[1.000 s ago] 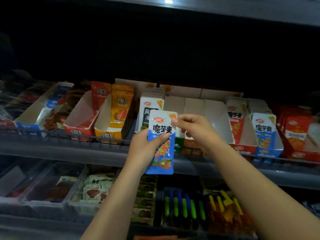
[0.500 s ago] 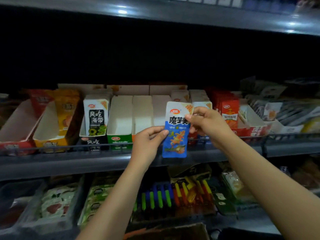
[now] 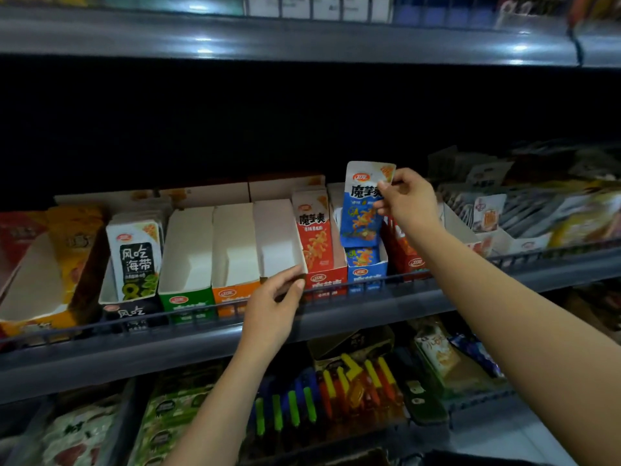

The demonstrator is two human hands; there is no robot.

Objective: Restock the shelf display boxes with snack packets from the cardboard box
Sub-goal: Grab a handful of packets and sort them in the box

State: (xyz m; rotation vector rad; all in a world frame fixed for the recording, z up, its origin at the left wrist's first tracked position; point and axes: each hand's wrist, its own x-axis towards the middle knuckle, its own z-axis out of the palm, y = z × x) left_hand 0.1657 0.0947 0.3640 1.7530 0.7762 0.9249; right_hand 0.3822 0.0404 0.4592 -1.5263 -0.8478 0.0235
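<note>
We note our right hand (image 3: 408,200) pinching a blue packet (image 3: 363,205) upright above the blue display box (image 3: 366,269); our left hand (image 3: 275,306), fingers loosely curled, touches the shelf (image 3: 168,344) front rail.

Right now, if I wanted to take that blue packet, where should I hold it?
Probably pinch the blue packet at its flat top edge, coming from the right side, as the right hand does. It stands upright above the blue box, so the top stays free.
</note>
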